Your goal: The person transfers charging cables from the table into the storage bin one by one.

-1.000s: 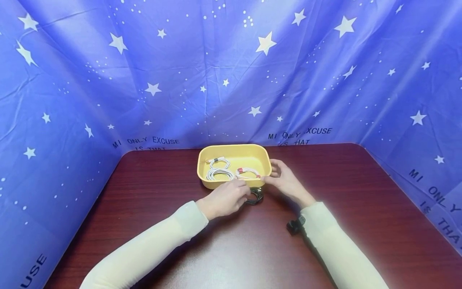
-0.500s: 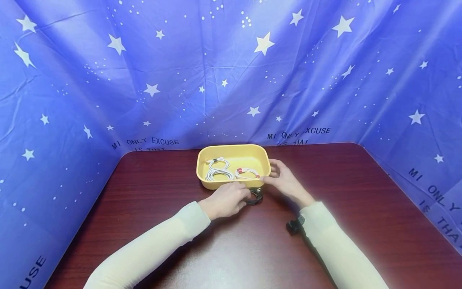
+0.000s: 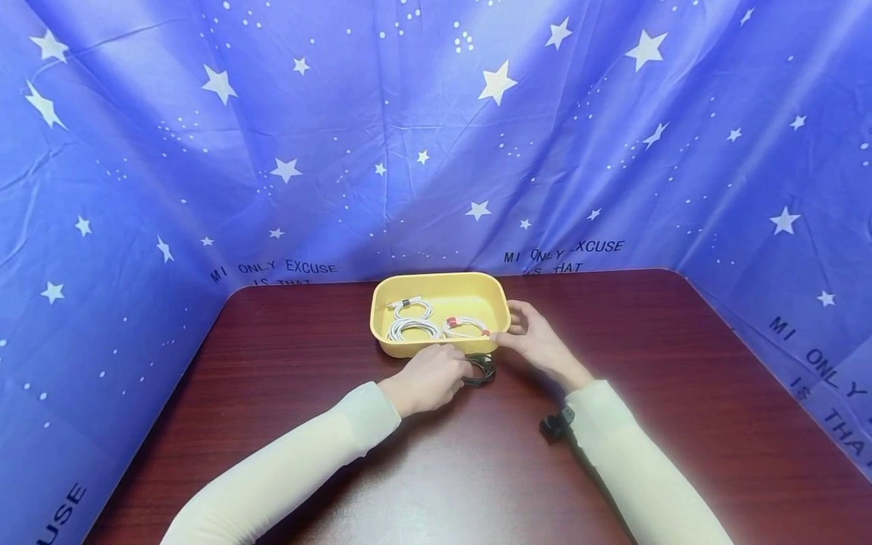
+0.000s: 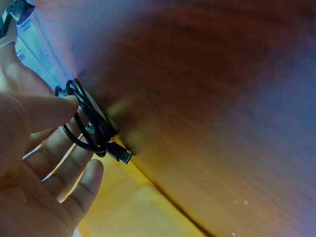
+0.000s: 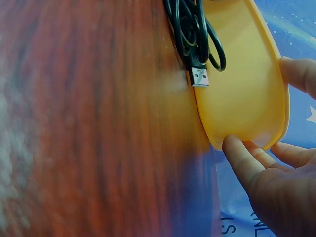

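In the head view my left hand (image 3: 425, 380) is at the front wall of a yellow box (image 3: 402, 349), pinching a coiled black USB cable (image 3: 483, 369). The left wrist view shows the thumb lying over the black coil (image 4: 101, 129), with fingers behind it and a small plug sticking out. A USB-A plug (image 5: 200, 77) on the same cable points away from the coil in the right wrist view. My right hand (image 3: 541, 342) holds the box's right front corner, thumb at the rim and fingertips against the end wall (image 5: 247, 140).
Inside the box are a large white cable coil (image 3: 395, 331), a smaller white one with a black tie (image 3: 408, 303), and a white cable with red ties (image 3: 453, 322). The box stands near the back edge of the dark red table (image 3: 306, 341). Starry blue curtains (image 3: 381, 212) surround it.
My left hand has edged slightly right over the black USB cable. My right hand and the box look unchanged.
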A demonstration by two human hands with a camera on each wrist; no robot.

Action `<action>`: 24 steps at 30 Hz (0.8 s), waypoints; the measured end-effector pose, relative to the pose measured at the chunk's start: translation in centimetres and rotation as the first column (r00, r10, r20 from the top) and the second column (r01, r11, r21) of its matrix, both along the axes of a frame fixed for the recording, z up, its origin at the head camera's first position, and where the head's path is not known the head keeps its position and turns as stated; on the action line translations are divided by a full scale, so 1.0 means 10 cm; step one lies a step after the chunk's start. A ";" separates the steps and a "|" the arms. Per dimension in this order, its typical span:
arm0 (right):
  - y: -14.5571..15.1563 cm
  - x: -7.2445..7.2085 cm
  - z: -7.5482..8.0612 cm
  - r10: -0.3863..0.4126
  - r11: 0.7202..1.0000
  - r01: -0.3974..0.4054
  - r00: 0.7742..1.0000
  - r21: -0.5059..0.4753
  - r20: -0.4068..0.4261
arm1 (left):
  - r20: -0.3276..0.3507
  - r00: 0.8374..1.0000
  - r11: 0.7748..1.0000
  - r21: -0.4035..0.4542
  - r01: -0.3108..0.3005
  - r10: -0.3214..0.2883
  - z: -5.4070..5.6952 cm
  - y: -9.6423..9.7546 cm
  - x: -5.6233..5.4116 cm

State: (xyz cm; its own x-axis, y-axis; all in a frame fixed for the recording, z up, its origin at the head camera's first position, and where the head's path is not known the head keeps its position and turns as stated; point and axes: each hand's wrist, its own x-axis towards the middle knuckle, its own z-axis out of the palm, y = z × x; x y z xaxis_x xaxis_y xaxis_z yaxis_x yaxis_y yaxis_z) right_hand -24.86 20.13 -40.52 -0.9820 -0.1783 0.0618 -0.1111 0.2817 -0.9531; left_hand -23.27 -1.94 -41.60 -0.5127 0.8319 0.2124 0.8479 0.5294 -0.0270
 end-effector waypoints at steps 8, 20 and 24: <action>0.06 -0.10 -0.15 -0.019 0.999 0.020 1.000 0.031 -0.023 | -0.011 1.000 1.000 -0.010 0.004 -0.004 0.02 0.00 0.04; 0.07 -0.09 -0.15 -0.013 0.999 0.013 1.000 0.038 -0.005 | -0.026 0.999 0.998 -0.067 -0.023 0.021 0.03 -0.02 0.14; 0.07 -0.11 -0.15 -0.015 0.999 0.014 1.000 0.035 0.011 | -0.036 0.999 0.997 -0.080 -0.014 0.011 0.04 -0.02 0.18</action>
